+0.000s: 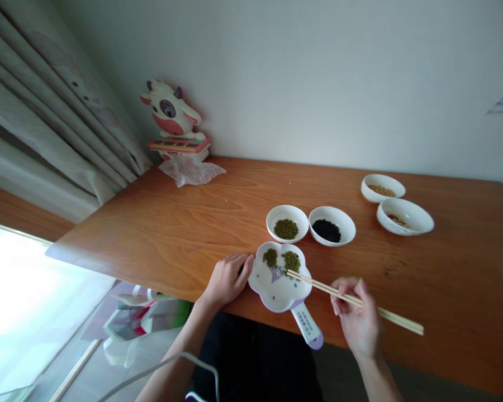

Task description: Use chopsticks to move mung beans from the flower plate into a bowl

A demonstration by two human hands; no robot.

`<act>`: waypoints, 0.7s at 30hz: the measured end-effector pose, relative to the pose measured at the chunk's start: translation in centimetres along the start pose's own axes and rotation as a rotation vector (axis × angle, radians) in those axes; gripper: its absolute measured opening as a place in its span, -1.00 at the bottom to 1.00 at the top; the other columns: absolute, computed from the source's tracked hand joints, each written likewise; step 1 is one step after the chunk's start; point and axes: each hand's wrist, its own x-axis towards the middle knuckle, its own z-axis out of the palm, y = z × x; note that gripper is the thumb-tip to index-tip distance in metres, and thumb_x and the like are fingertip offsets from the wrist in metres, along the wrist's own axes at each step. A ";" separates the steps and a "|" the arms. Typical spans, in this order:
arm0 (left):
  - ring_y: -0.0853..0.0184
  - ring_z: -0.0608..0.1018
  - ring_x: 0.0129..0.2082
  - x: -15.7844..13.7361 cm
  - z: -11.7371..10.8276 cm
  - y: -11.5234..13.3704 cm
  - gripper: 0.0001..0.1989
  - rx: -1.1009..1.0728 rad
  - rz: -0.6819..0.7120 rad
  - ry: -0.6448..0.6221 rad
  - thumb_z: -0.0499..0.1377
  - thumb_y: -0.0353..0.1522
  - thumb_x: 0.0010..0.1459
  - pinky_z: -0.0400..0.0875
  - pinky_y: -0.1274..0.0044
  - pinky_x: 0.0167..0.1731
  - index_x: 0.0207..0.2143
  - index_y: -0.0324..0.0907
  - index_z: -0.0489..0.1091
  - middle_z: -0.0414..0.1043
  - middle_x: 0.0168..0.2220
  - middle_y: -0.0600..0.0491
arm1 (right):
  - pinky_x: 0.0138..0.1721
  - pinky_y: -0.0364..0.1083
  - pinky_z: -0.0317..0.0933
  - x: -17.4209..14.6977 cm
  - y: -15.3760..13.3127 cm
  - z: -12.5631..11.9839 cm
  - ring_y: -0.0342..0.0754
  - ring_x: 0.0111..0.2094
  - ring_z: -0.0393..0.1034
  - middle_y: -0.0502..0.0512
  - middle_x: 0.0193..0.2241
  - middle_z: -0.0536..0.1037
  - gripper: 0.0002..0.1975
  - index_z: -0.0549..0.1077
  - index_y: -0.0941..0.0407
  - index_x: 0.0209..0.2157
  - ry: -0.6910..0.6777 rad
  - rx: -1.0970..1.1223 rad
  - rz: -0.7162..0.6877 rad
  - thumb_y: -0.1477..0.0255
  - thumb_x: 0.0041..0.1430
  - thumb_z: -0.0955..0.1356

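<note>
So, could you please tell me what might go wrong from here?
The handle of the flower-shaped dish appears to jut past the table's front edge, so a bump might shift it, even with the left hand at its rim. The chopsticks in the right hand have their tips by a pile of small green beans, which could slip or scatter. The bowl of black beans stands close behind and could perhaps be knocked.

You have room over the table (230, 212) beyond your left hand (228, 279); at the far side of the flower-shaped dish (279, 293), the green-bean bowl (288, 212) and black-bean bowl (334, 213) block you, and chopsticks (324, 286) bar its right rim.
</note>
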 end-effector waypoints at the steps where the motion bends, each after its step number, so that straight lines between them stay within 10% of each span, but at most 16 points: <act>1: 0.32 0.45 -0.43 0.0 0.0 0.0 -0.58 0.000 0.004 -0.002 -0.10 -0.23 0.54 0.26 0.51 -0.31 -0.44 -0.13 0.21 0.43 -0.43 0.04 | -0.55 -0.17 0.19 0.0 0.1 0.0 -0.17 -0.57 0.25 0.04 -0.47 0.46 -0.57 0.53 0.09 -0.45 -0.011 -0.006 0.007 0.10 0.39 0.32; 12: 0.31 0.48 -0.42 -0.1 0.0 -0.8 -0.59 0.020 0.058 -0.008 -0.08 -0.23 0.54 0.23 0.49 -0.35 -0.43 -0.12 0.22 0.45 -0.43 0.03 | -0.59 -0.17 0.18 0.0 0.2 0.2 -0.19 -0.59 0.25 0.01 -0.50 0.42 -0.54 0.50 0.11 -0.47 0.054 0.049 -0.034 0.06 0.37 0.34; 17: 0.30 0.49 -0.42 -0.1 -0.2 -0.7 -0.58 0.019 0.079 -0.010 -0.08 -0.23 0.53 0.24 0.48 -0.34 -0.44 -0.12 0.24 0.46 -0.43 0.01 | -0.07 0.07 0.51 0.3 0.9 -0.7 0.02 -0.07 0.55 0.18 0.03 0.57 -0.66 0.50 0.14 0.10 0.074 0.093 -0.038 0.24 0.42 0.39; 21: 0.29 0.50 -0.42 -0.1 -0.4 -0.6 -0.57 0.012 0.085 -0.007 -0.08 -0.23 0.53 0.24 0.48 -0.34 -0.45 -0.12 0.25 0.47 -0.43 0.01 | 0.04 0.15 0.48 0.7 1.1 -1.4 0.08 0.04 0.52 0.21 0.14 0.52 -0.62 0.46 0.12 0.17 0.075 0.106 -0.028 0.27 0.41 0.41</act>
